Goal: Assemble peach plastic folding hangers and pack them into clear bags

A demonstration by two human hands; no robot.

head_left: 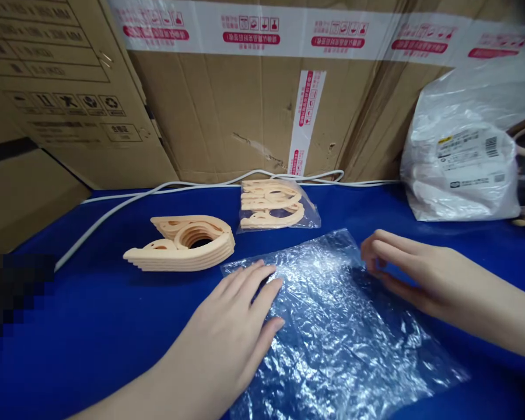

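A crinkled clear plastic bag point(332, 326) lies flat on the blue surface in front of me. My left hand point(240, 315) rests on its left side with fingers stretched out, palm down. At the bag's upper right edge is my right hand point(411, 271), its fingers curled and bent toward the plastic; whether they pinch the film is hidden. Beyond my left hand sits a stack of beige curved hangers point(188, 248), folded and nested together. Behind the bag, more beige folded hangers point(271, 204) lie inside a small clear packet.
Large cardboard boxes point(245, 111) stand along the back. White cables point(157, 189) run across the surface in front of them. A white plastic bag with a label point(464, 157) stands at the back right. The surface is a blue cover point(87, 338).
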